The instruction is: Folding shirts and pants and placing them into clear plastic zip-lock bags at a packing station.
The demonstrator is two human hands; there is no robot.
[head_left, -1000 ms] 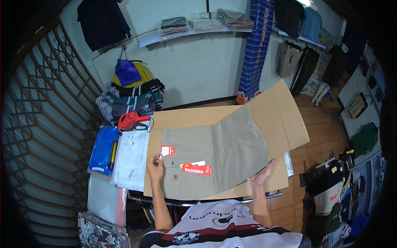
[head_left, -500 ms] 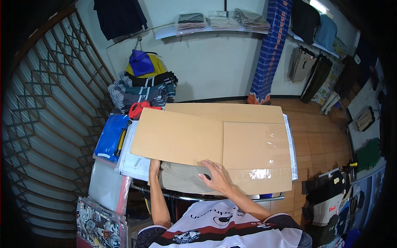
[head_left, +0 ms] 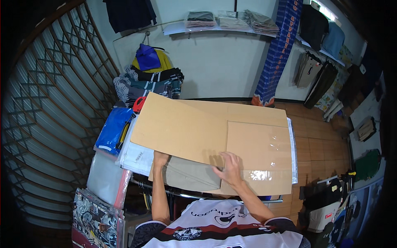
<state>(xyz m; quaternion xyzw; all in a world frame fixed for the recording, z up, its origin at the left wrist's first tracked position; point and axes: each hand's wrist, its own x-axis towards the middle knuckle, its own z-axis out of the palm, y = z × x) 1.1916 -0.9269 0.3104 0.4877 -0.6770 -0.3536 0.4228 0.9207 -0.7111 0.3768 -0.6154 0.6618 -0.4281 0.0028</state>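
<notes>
We've got our left hand [head_left: 160, 159] under the cardboard flap [head_left: 182, 128], likely steadying the grey garment [head_left: 192, 175], grip hidden, can't tell; right hand [head_left: 231, 167] released, fingers spread.

Matt cardboard [head_left: 182, 128], glossy tape [head_left: 261, 175], cloth garment [head_left: 191, 175]

Grey-beige trousers [head_left: 190, 175] lie partly hidden near the view's six o'clock. A tan cardboard sheet [head_left: 182, 128] covers their twelve-o'clock side.

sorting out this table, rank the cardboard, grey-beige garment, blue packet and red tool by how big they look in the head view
1. Cardboard
2. Grey-beige garment (visible part) and blue packet: too alike to rank
3. Red tool, partly hidden
</notes>
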